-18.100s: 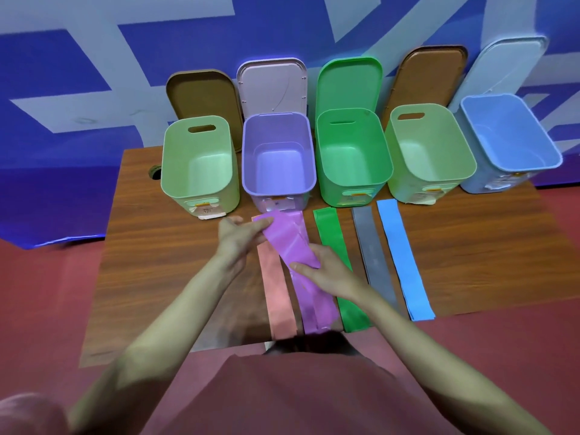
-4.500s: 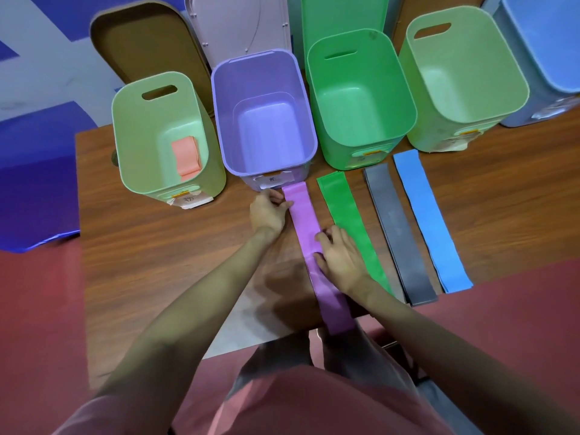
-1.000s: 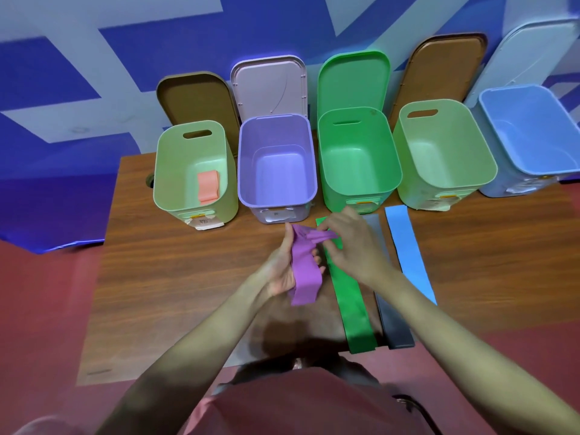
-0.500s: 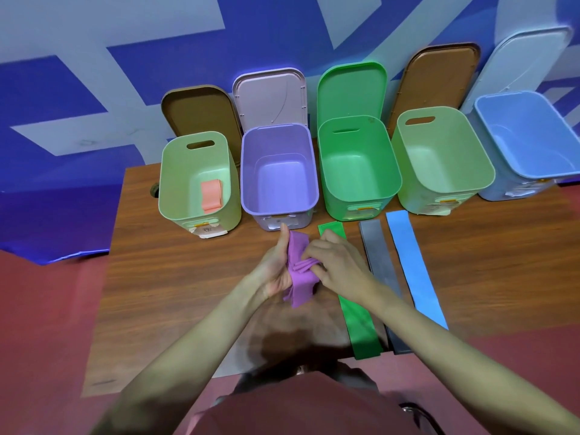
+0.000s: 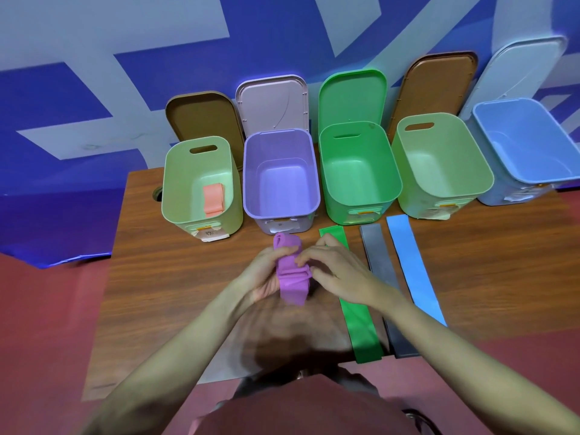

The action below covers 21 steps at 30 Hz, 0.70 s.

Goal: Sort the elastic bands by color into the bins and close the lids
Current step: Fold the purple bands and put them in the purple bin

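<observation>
We have the purple band (image 5: 290, 271) folded into a short bundle just in front of the purple bin (image 5: 309, 171), lifted a little off the table (image 5: 175, 277). Our left hand (image 5: 266, 277) cups it from the left with the fingers curled round the folds, and our right hand (image 5: 332, 268) pinches the right edge with thumb and fingertips, so both hands have hold of it. The bundle's long axis runs toward the purple bin, its rolled upper end nearest the bin's front wall. That is the relation the coming move turns on: the bin's open mouth lies straight ahead of the bundle and above it, and we judge the left hand, nearer the bin and carrying most of the band, better placed to lift it over the rim.

To the right of the purple bin stand a green bin (image 5: 395, 180), a pale green bin (image 5: 483, 171) and a blue bin (image 5: 565, 152); to its left a pale green bin (image 5: 168, 183) holds 1 folded pink band (image 5: 213, 199). All 5 lids stand open behind. In front of the bins to the right lie 3 flat bands: green (image 5: 361, 328), grey (image 5: 379, 259), blue (image 5: 414, 271).
</observation>
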Available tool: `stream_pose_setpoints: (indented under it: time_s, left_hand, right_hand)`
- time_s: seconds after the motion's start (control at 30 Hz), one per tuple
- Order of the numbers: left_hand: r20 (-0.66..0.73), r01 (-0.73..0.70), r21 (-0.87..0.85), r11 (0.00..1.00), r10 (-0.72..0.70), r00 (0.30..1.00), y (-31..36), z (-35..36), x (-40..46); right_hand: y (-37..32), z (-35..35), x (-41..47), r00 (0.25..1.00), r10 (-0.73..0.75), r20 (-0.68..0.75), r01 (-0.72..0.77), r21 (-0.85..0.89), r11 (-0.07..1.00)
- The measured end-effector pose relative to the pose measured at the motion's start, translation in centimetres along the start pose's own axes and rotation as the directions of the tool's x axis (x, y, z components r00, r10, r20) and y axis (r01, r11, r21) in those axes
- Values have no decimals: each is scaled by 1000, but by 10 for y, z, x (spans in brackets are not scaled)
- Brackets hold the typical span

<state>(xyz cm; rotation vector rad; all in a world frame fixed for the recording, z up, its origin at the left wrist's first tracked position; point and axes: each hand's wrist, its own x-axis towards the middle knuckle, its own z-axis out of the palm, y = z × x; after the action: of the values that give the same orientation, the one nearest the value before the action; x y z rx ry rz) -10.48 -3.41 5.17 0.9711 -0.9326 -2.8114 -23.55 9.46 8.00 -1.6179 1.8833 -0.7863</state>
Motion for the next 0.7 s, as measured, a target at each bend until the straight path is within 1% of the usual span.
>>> stream_pose_setpoints:
  time_s: [0.03, 0.1, 0.17, 0.2, 0.23, 0.3, 0.37, 0.4, 0.53, 0.67, 0.7]
  left_hand:
    - [3, 15, -15, 1000, -15, 1000, 2, -2, -1]
    - [-3, 17, 16, 1000, -17, 1000, 4, -2, -3]
    - [2, 17, 95, 995, -17, 1000, 8, 1, -8]
    - [21, 20, 137, 990, -23, 1000, 10, 3, -10]
    - [50, 20, 174, 985, -29, 998, 11, 6, -12]
    - [101, 14, 238, 971, -39, 994, 13, 9, -15]
    - [110, 6, 296, 955, -40, 993, 14, 13, -17]
    - [114, -7, 316, 949, -30, 993, 15, 15, -19]
    - [133, -46, 341, 939, 1, 991, 20, 19, -22]
    - [168, -43, 304, 952, -10, 986, 19, 22, -26]
    - [186, -41, 321, 946, -20, 982, 18, 23, -27]
  right_hand:
    - [1, -1, 1, 999, 39, -18, -38, 67, 997]
    - [4, -4, 5, 986, 115, -124, -95, 152, 984]
    - [5, -12, 12, 962, 146, -229, -111, 161, 981]
    - [4, -17, 16, 961, 126, -246, -92, 142, 986]
    - [3, -21, 19, 969, 82, -235, -58, 109, 992]
    - [0, -27, 24, 989, -10, -144, 15, 35, 999]
    - [-3, -29, 28, 997, -62, -34, 62, -1, 998]
    - [-5, -29, 29, 997, -77, -6, 76, -7, 997]
    - [-7, -31, 33, 995, -96, -13, 96, -22, 995]
    - [-12, -38, 34, 992, -108, 58, 110, -29, 994]
    - [-14, -42, 34, 990, -123, 68, 124, -10, 992]
